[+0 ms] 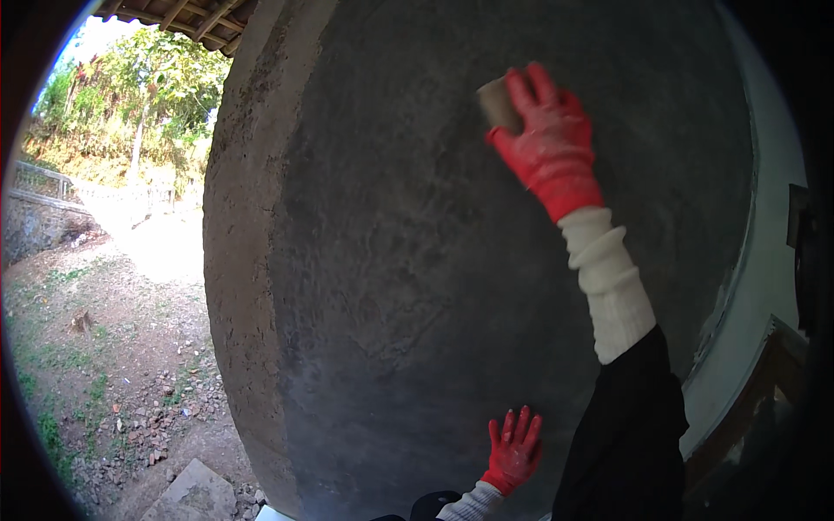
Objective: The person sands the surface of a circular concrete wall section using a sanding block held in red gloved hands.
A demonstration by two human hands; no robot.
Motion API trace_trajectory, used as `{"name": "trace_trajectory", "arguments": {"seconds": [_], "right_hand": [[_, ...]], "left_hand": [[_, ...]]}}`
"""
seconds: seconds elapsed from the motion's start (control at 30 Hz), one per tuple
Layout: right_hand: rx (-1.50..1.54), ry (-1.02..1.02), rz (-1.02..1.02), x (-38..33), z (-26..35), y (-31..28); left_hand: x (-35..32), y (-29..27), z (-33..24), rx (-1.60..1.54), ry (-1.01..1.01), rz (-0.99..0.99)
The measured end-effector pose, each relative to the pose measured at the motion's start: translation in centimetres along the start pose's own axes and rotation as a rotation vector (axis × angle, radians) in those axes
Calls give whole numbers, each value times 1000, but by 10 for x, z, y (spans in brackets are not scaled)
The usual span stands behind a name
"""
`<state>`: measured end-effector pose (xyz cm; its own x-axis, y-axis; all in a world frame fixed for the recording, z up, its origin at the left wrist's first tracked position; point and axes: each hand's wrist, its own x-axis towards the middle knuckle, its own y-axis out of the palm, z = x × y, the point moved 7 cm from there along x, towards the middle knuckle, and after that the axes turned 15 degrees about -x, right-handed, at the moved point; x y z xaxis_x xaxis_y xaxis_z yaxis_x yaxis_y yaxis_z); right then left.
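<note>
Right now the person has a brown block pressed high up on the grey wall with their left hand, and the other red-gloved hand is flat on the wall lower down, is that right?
Not quite. The head view shows the brown block held high on the grey wall by the right hand, not the left. The left hand, also red-gloved, is the one spread on the wall lower down.

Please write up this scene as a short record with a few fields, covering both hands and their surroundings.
Setting: outdoors, under a roof edge
Surface: grey plastered wall, rough and dark
Right hand: red glove, raised high, holding a small tan block at the wall
Left hand: red glove, fingers spread flat on the wall, low down
Sleeves: white knit cuffs, dark sleeve on the right arm
Background: dirt ground with stones, trees at left
</note>
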<state>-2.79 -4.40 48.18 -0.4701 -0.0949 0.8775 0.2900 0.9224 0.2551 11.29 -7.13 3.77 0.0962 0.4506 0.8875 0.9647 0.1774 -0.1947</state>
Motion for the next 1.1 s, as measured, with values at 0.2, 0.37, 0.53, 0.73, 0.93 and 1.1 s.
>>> {"name": "trace_trajectory", "arguments": {"seconds": [0.2,0.37,0.53,0.73,0.93,1.1], "right_hand": [[260,-1211,302,-195,179,-36],[269,-476,127,-38,113,-8],[77,-105,45,-14,92,-3],[306,-1108,138,-274,277,10],[221,-585,180,-27,222,-5],[132,-249,146,28,179,6]], "left_hand": [[5,-7,-3,-91,-34,-5],[4,-26,17,-71,-84,-14],[5,-56,9,-190,-159,-149],[-37,-163,44,-358,-376,-594],[-81,-272,74,-207,-505,-700],[-47,-294,67,-221,-402,-649]]}}
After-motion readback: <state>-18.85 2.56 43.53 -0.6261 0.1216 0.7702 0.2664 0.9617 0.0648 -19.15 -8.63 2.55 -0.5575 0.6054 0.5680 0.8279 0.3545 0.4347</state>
